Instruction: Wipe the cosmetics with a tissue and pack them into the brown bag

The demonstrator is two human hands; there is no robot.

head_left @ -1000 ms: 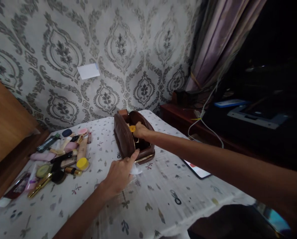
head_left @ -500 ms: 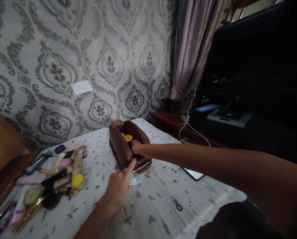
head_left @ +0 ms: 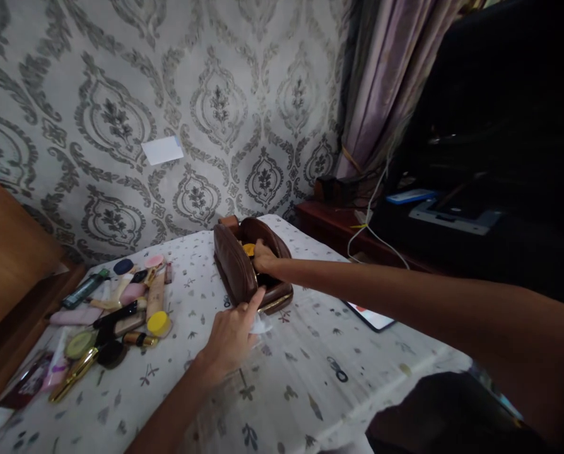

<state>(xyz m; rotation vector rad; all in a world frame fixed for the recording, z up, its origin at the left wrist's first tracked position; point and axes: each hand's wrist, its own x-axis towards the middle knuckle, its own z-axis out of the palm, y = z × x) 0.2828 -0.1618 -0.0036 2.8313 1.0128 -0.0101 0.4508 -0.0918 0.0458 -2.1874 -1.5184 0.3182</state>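
Observation:
A brown leather pouch (head_left: pixel 235 268) stands unzipped on the patterned white cloth (head_left: pixel 282 378). My right hand (head_left: pixel 264 257) reaches down into its opening, next to an orange-yellow round item (head_left: pixel 248 250); its fingertips are partly hidden inside. My left hand (head_left: pixel 232 334) is at the near end of the pouch, index finger stretched to the rim by the zipper. Beneath that hand lies a piece of clear, crumpled plastic (head_left: pixel 262 324). What the other left fingers do is partly hidden.
Several cosmetics lie at the left, among them a yellow-lidded jar (head_left: pixel 159 324) and a green tube (head_left: pixel 86 288). A phone or tablet (head_left: pixel 374 317) lies beyond my right forearm. White cables (head_left: pixel 368 221) hang at the right, near a dark case (head_left: pixel 499 126).
The camera view has shifted slightly. My right hand has moved a little deeper toward the orange-yellow item, now covering part of it. My left hand stays at the pouch's near end.

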